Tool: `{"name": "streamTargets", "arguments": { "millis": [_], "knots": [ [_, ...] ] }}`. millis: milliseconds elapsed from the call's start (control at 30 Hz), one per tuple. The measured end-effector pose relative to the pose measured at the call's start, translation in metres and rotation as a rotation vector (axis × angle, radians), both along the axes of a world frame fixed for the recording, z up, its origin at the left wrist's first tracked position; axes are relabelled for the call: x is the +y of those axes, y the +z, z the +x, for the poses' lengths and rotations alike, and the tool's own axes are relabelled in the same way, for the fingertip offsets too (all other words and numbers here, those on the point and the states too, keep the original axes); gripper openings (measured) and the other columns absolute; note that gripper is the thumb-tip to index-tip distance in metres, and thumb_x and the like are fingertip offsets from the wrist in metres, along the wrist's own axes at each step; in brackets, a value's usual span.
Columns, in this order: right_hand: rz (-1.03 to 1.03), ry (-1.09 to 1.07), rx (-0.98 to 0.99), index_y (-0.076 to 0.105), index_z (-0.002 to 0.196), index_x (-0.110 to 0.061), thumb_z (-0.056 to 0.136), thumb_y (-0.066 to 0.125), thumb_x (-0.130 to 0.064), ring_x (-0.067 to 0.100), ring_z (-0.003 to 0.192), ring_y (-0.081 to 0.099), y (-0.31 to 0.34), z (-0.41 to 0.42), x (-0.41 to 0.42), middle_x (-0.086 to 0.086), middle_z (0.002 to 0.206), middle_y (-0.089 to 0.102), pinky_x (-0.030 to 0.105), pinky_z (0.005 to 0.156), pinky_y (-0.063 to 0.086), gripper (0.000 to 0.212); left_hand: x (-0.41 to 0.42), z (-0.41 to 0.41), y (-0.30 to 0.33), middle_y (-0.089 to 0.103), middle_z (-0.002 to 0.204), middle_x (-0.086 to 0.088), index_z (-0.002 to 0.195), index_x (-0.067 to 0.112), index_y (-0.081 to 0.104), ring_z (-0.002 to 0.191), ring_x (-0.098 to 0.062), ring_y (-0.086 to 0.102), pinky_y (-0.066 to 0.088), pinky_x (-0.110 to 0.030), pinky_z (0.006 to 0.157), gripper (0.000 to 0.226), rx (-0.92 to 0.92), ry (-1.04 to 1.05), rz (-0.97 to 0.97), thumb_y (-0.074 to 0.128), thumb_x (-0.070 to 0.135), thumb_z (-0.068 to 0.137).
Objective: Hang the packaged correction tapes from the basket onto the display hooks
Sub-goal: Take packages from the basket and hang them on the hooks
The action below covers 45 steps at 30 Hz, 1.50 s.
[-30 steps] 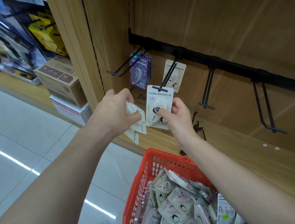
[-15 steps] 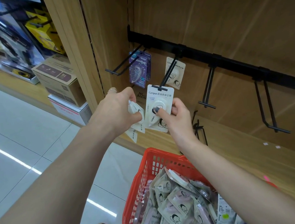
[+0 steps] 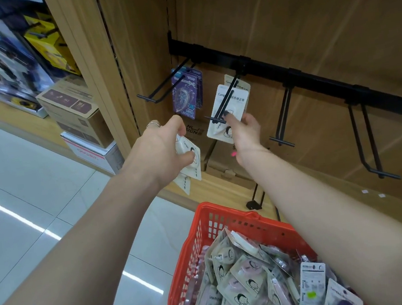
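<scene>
1. Our right hand [image 3: 244,131] has its fingers pinched on a white correction tape pack [image 3: 225,113] that's threaded onto the second display hook [image 3: 224,101], sitting partway down the prongs with the hook's crossbar tip just in front of the fingertips. Another white pack [image 3: 243,86] hangs behind it, closer to the rail.
2. Our left hand [image 3: 162,152] is closed around a small bunch of spare packs [image 3: 190,158], thumb on top; one more pack corner pokes out underneath. There's a ring on one finger.
3. Room to move: the first hook [image 3: 159,91], to the left, holds purple packs [image 3: 188,95] back near the rail, so its front stretch is bare. To the right, the third hook [image 3: 282,119] and the fourth hook [image 3: 368,142] are bare too, well apart from each other along the black rail [image 3: 311,72]. The wooden back panel is open above the rail.
4. The red basket [image 3: 218,223] sits below our arms, right by the shelf edge, piled with packs [image 3: 238,282], mostly white and pink with a little cartoon face on them.
5. Writing: the held pack reads "Campus" plus Chinese characters we can't make out fully. A carton behind our hands shows "SIGN" in part. The boxes stacked off to the left are too blurry to read.
</scene>
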State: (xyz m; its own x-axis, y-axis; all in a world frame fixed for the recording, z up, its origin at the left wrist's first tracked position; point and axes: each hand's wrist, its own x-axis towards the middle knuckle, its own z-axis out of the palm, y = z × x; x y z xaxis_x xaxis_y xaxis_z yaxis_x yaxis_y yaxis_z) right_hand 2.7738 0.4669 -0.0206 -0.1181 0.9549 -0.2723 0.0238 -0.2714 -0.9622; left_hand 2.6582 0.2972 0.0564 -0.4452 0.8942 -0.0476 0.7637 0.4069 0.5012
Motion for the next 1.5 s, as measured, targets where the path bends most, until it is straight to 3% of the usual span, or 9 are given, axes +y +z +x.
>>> {"name": "streamTargets", "arguments": {
  "millis": [133, 233, 433, 633, 867, 1000, 1133, 1267, 1500],
  "knots": [
    [-0.055, -0.068, 0.017, 0.064, 0.109, -0.024, 0.095, 0.074, -0.030, 0.006, 0.069, 0.049, -0.001, -0.009, 0.020, -0.019, 0.079, 0.052, 0.051, 0.090, 0.053, 0.017, 0.003, 0.003, 0.001, 0.052, 0.122, -0.006, 0.121, 0.034, 0.046, 0.089, -0.026, 0.068, 0.059, -0.030, 0.057, 0.041, 0.005, 0.001, 0.027, 0.075, 0.041, 0.093],
    [-0.063, -0.093, 0.008, 0.062, 0.133, -0.012, 0.094, 0.075, -0.032, 0.005, 0.066, 0.045, 0.002, -0.012, 0.028, -0.016, 0.078, 0.049, 0.046, 0.094, 0.050, 0.046, 0.003, 0.003, 0.003, 0.056, 0.121, -0.004, 0.120, 0.034, 0.044, 0.094, -0.022, 0.067, 0.057, -0.027, 0.056, 0.045, -0.032, 0.006, 0.069, 0.077, 0.043, 0.091],
    [-0.128, 0.011, -0.120, 0.040, 0.150, -0.017, 0.085, 0.083, -0.040, 0.024, 0.111, 0.051, -0.002, -0.002, 0.020, -0.002, 0.115, 0.054, 0.053, 0.108, 0.048, 0.081, 0.003, 0.003, 0.004, 0.064, 0.120, -0.002, 0.116, 0.030, 0.044, 0.088, -0.020, 0.073, 0.062, -0.027, 0.054, 0.045, -0.092, 0.069, 0.112, 0.078, 0.045, 0.090],
    [-0.152, 0.255, 0.123, 0.061, 0.119, -0.023, 0.093, 0.071, -0.040, 0.023, 0.113, 0.070, 0.003, 0.024, -0.048, 0.008, 0.126, 0.070, 0.040, 0.101, 0.055, 0.032, 0.004, 0.000, 0.006, 0.061, 0.103, 0.006, 0.110, 0.025, 0.043, 0.068, -0.004, 0.066, 0.046, -0.011, 0.040, 0.052, -0.130, 0.107, 0.170, 0.082, 0.048, 0.085],
    [-0.061, 0.541, 0.096, 0.055, 0.140, -0.024, 0.092, 0.076, -0.009, 0.023, 0.101, 0.074, 0.024, 0.045, -0.068, 0.014, 0.118, 0.072, 0.035, 0.083, 0.054, 0.054, -0.002, -0.007, 0.008, 0.068, 0.103, 0.006, 0.107, 0.024, 0.053, 0.079, -0.006, 0.069, 0.050, -0.017, 0.045, 0.053, -0.130, 0.066, 0.145, 0.081, 0.059, 0.079],
    [-0.105, 0.593, 0.140, 0.062, 0.124, -0.008, 0.091, 0.074, -0.004, 0.027, 0.098, 0.074, 0.027, 0.054, -0.064, 0.017, 0.115, 0.075, 0.044, 0.087, 0.058, 0.035, -0.006, -0.005, 0.012, 0.061, 0.082, 0.018, 0.089, 0.031, 0.049, 0.057, 0.006, 0.067, 0.044, -0.011, 0.038, 0.044, -0.228, 0.105, 0.158, 0.082, 0.057, 0.078],
    [-0.165, 0.630, 0.156, 0.061, 0.107, -0.012, 0.081, 0.078, -0.012, 0.015, 0.082, 0.073, 0.026, 0.059, -0.067, 0.002, 0.097, 0.078, 0.034, 0.075, 0.061, 0.031, -0.006, -0.005, 0.013, 0.062, 0.076, 0.017, 0.085, 0.028, 0.050, 0.053, 0.009, 0.066, 0.041, -0.009, 0.037, 0.042, -0.223, 0.115, 0.150, 0.080, 0.058, 0.081],
    [-0.270, 0.513, 0.245, 0.060, 0.133, -0.003, 0.087, 0.075, 0.002, 0.028, 0.107, 0.075, 0.029, 0.061, -0.067, 0.016, 0.118, 0.076, 0.046, 0.094, 0.061, 0.048, -0.006, -0.009, 0.013, 0.066, 0.079, 0.015, 0.089, 0.027, 0.055, 0.056, 0.001, 0.069, 0.044, -0.010, 0.039, 0.039, -0.236, 0.061, 0.065, 0.080, 0.055, 0.081],
    [-0.263, 0.332, 0.295, 0.061, 0.135, -0.005, 0.086, 0.073, 0.007, 0.035, 0.119, 0.070, 0.037, 0.067, -0.061, 0.019, 0.122, 0.074, 0.057, 0.107, 0.053, 0.052, -0.014, -0.018, 0.007, 0.067, 0.078, 0.010, 0.083, 0.019, 0.064, 0.068, -0.005, 0.064, 0.042, -0.019, 0.041, 0.054, -0.111, -0.072, -0.176, 0.078, 0.069, 0.072]
  ]
}}
